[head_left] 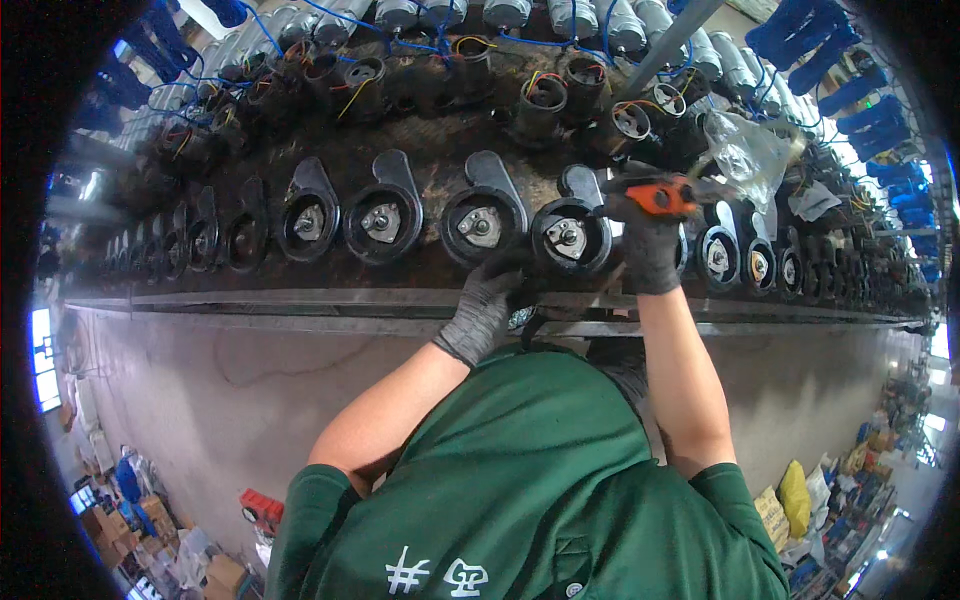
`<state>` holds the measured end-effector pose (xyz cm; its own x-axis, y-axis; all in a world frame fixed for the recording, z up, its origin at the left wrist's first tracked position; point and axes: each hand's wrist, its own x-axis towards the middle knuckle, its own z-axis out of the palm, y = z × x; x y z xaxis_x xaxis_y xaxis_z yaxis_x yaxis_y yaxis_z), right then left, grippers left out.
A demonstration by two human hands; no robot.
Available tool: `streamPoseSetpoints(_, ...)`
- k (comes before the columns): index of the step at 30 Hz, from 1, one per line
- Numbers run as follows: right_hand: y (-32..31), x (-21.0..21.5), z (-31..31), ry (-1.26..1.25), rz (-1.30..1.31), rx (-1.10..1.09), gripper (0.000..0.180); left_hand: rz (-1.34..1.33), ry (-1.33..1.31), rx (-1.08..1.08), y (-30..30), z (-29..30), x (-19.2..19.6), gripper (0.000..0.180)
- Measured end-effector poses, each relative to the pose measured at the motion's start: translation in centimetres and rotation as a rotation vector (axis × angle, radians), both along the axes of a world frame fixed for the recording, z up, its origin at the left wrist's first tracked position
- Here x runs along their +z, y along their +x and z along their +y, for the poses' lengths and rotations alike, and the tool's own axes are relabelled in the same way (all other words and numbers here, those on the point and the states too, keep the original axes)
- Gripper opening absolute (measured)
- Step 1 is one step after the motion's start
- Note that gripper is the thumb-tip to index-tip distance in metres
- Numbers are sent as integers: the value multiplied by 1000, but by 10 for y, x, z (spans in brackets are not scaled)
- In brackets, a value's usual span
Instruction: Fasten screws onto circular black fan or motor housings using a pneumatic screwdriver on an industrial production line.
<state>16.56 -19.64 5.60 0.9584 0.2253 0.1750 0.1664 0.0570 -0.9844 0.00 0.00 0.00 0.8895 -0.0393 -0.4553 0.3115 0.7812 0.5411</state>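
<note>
My right hand [648, 235], in a dark grey glove, is closed round an orange and black cordless drill [660, 197]. It holds the drill above the row of black snail-shaped housings, just right of one housing [570, 236] with a metal piece in its round opening. My left hand [487, 305], gloved in grey, is at the bench's near edge, below another black housing [484, 226]. Its fingers curl in toward the gap between these two housings; the dark fingertips blend into the black parts, so what they hold cannot be made out.
More black housings [384, 222] run along the bench both ways. Behind them stand dark cylindrical parts [542, 105] with coloured wires, then silver motors [572, 18]. A slanted metal bar [668, 48] crosses the back. A clear plastic bag [745, 155] lies at right, below hanging blue bundles [815, 45].
</note>
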Motion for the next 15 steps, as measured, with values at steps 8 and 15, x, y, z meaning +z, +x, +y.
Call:
streamPoseSetpoints(8,-71,62,4,697,344,-15,45,-75,459,-122,11,6,45,22)
streamPoseSetpoints(15,-81,53,7,784,424,8,39,-138,421,-125,13,2,46,25)
